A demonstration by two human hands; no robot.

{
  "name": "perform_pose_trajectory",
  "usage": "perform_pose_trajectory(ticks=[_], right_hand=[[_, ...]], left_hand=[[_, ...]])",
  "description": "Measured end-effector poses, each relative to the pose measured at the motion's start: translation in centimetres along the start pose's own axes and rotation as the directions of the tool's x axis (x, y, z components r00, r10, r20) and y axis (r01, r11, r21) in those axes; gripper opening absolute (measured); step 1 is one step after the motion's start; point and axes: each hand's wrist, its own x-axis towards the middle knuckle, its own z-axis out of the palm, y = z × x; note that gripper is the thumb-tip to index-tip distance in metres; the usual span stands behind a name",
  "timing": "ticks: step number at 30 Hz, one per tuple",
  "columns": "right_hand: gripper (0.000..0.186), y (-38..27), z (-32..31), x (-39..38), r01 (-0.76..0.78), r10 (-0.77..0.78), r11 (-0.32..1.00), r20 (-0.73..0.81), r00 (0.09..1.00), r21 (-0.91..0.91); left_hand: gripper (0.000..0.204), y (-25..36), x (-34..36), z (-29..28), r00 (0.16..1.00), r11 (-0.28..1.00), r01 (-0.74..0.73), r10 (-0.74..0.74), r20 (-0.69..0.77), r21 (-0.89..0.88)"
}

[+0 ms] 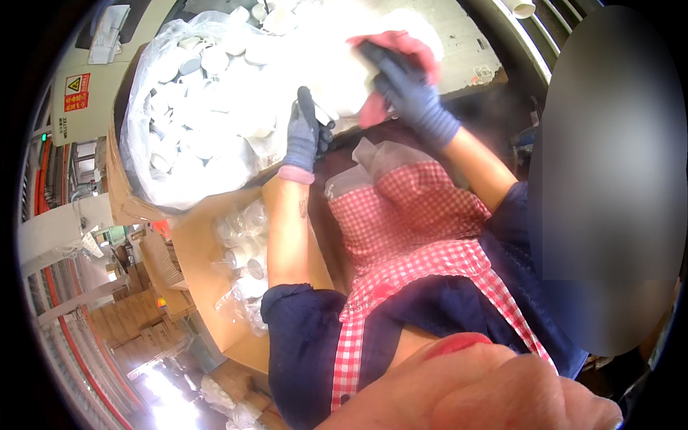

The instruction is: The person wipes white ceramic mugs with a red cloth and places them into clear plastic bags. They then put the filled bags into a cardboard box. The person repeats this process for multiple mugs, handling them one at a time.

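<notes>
My left hand (302,140), in a blue-grey glove with dark fingers, is closed on a small white piece (327,112); glare washes out its shape. My right hand (412,93), gloved alike, grips a crumpled pink cloth (414,49) over the bright worktop, slightly blurred. Left of my hands, a clear plastic bag (136,129) lines a cardboard box and holds many white, round, hollow plastic pieces (215,60) resembling pipe fittings. More white pieces (281,21) lie at its far edge, partly lost in glare.
Below my left forearm stands an open cardboard box (201,247) with bagged white fittings (244,252). A grey worktop (466,57) spreads at the far right. A machine panel (93,118) with a red-and-yellow warning label rises at left, and stacked cartons (132,315) stand behind it.
</notes>
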Motion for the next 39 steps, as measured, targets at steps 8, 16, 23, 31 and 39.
perform_pose_trajectory(ticks=[8,16,23,31,39], right_hand=[[0.046,11.1,-6.7,3.3,-0.288,0.445,0.851,0.31,0.84,-0.44],[0.033,5.2,-23.9,-8.4,-0.459,0.417,0.888,0.423,0.804,-0.004],[0.045,15.5,-42.6,-30.8,-0.606,0.911,0.362,0.13,0.392,-0.708],[0.082,9.4,-35.7,-33.9,-0.314,0.981,0.19,0.167,0.097,-0.93],[0.053,11.3,-39.7,-40.0,-0.882,0.95,0.197,0.306,0.063,-0.429]], left_hand=[[0.035,-1.5,-0.3,-2.3,0.846,0.833,-0.462,0.517,-0.133,0.304],[0.05,-6.0,2.6,-4.3,0.784,0.805,-0.58,0.51,-0.353,-0.124],[0.05,-5.2,-2.4,-10.2,0.628,0.597,-0.655,0.771,-0.106,0.463],[0.043,-8.4,-0.6,-10.5,0.463,0.452,-0.696,0.877,-0.133,0.557],[0.04,-9.1,-1.6,-8.8,0.552,0.628,-0.683,0.778,-0.3,0.372]])
